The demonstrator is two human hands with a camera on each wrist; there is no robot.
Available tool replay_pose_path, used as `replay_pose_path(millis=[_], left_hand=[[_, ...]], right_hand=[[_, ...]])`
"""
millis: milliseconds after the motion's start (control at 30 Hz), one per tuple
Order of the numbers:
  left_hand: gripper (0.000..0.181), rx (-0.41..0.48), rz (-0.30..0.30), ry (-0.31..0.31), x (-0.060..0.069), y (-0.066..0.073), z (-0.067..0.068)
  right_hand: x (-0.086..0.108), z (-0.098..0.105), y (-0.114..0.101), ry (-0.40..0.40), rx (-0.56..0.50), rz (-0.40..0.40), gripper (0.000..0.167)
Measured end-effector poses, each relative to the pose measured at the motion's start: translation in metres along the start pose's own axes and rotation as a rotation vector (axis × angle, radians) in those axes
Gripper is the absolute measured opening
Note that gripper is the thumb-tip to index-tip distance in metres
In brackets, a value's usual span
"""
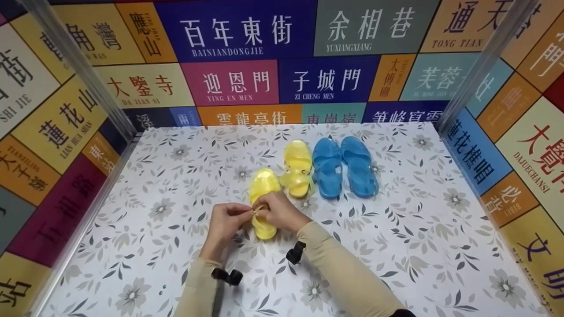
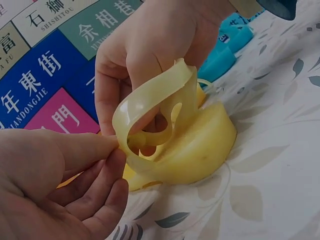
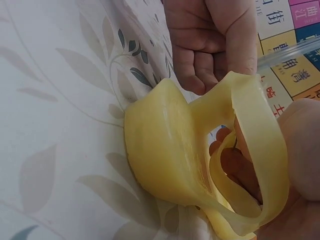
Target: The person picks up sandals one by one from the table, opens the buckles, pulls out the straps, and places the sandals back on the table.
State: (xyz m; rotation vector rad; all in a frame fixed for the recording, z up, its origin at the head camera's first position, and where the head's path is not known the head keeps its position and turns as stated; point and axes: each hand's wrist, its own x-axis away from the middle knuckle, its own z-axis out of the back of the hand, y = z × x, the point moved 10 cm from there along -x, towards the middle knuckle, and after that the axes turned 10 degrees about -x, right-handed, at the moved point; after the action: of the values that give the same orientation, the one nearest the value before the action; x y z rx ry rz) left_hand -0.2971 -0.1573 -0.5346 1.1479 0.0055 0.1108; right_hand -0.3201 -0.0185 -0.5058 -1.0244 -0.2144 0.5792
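A yellow sandal lies on the patterned cloth with both hands at its strap, toe end away from the person. The left hand pinches the strap's side between thumb and fingertips. From the other side the right hand reaches over the sandal, fingers curled at the same spot. In the left wrist view the heel strap arches up in a loop, with fingers of the right hand behind it. The right wrist view shows the sandal's heel close up; the exact fastening point is hidden by the fingers.
A second yellow sandal stands behind and to the right, beside two blue sandals in a row. Panels with printed characters rise behind and at both sides of the cloth-covered surface.
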Motion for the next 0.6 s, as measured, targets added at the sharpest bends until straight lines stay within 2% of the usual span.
replay_pose_path(millis=[333,600], left_hand=[[0.008,0.004,0.007,-0.01,0.0008,0.0004,-0.0001],[0.013,0.052,0.016,-0.033,-0.0015,-0.0052,0.0011]], right_hand=[[0.0012,-0.0009,0.005,-0.003,-0.005,-0.033,0.021],[0.0,-0.0001,-0.0006,-0.001,0.016,0.013,0.019]])
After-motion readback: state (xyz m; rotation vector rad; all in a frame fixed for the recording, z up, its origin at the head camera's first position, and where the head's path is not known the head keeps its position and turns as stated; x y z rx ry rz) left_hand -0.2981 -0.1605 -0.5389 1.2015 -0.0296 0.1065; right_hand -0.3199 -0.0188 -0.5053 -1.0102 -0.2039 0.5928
